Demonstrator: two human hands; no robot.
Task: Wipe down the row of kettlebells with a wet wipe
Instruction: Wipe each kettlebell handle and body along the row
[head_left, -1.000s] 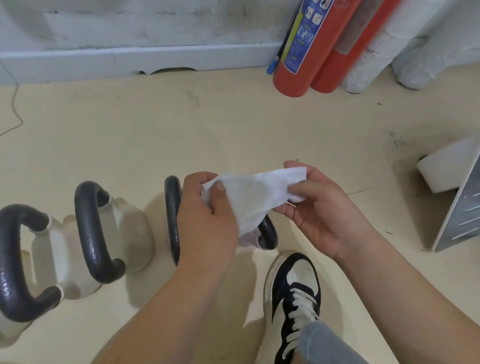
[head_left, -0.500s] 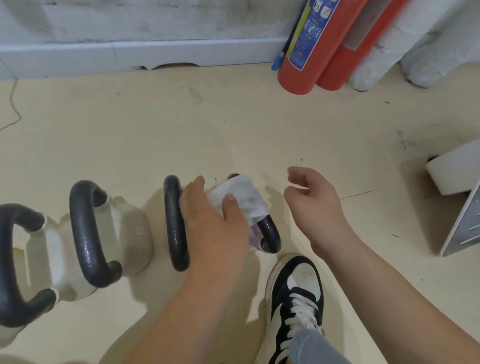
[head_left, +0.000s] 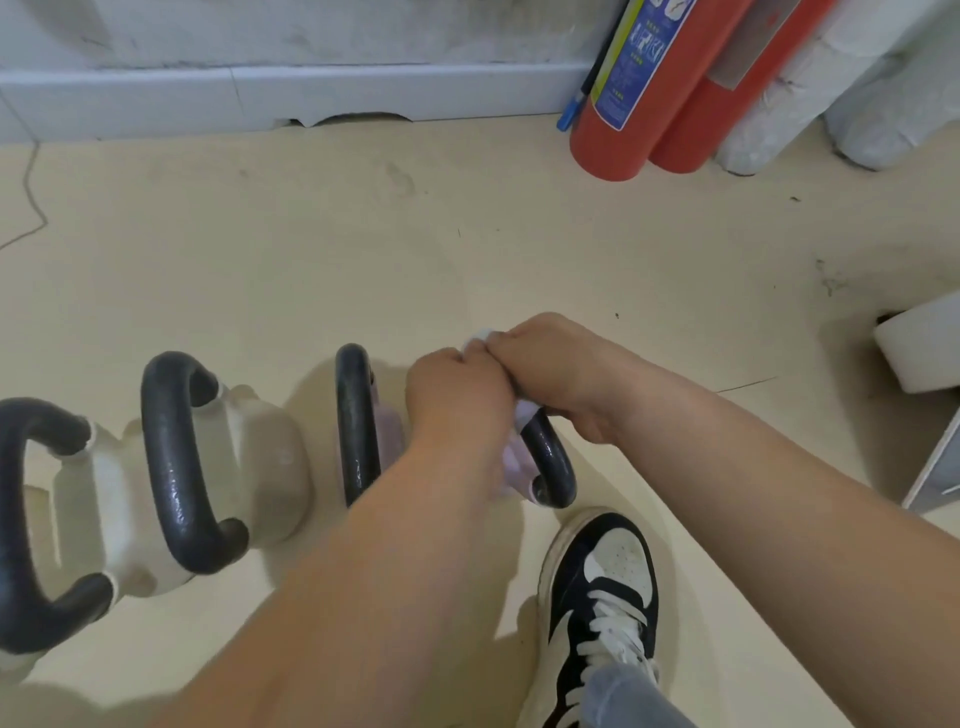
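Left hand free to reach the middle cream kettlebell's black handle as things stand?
Probably yes. The left hand is closed on the white wet wipe at the rightmost kettlebell, and the middle cream kettlebell's black handle stands uncovered just to its left, with nothing between.

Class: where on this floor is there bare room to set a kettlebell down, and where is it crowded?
Free: the floor between the skirting board and the kettlebells. Crowded: around both hands and the shoe, and beside the fire extinguishers.

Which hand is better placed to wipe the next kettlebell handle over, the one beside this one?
Left, probably. The left hand sits nearest the neighbouring black handle, with the wet wipe showing beneath it. The right hand is on the far side, over the rightmost handle.
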